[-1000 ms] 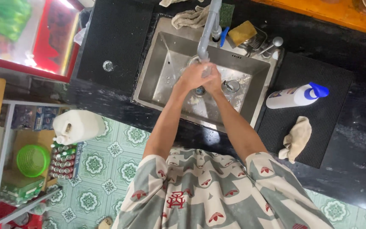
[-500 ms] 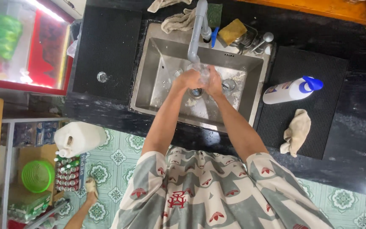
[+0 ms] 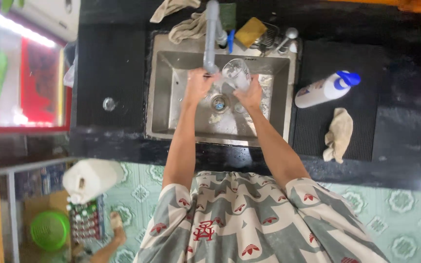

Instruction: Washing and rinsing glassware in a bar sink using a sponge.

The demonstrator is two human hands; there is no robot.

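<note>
Right hand (image 3: 250,95) is gripping a clear glass (image 3: 236,74), tilted over the sink (image 3: 171,97) beside the tap (image 3: 211,34), probably so water drains off. Left hand (image 3: 198,83) looks closed on something small, can't tell what. Soap bottle (image 3: 325,90) lies on the worktop's right side.

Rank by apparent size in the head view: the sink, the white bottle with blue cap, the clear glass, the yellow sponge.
1. Sink
2. White bottle
3. Clear glass, held in the right hand
4. Yellow sponge

Glass and sponge look close in size, so their order is unsure.
</note>
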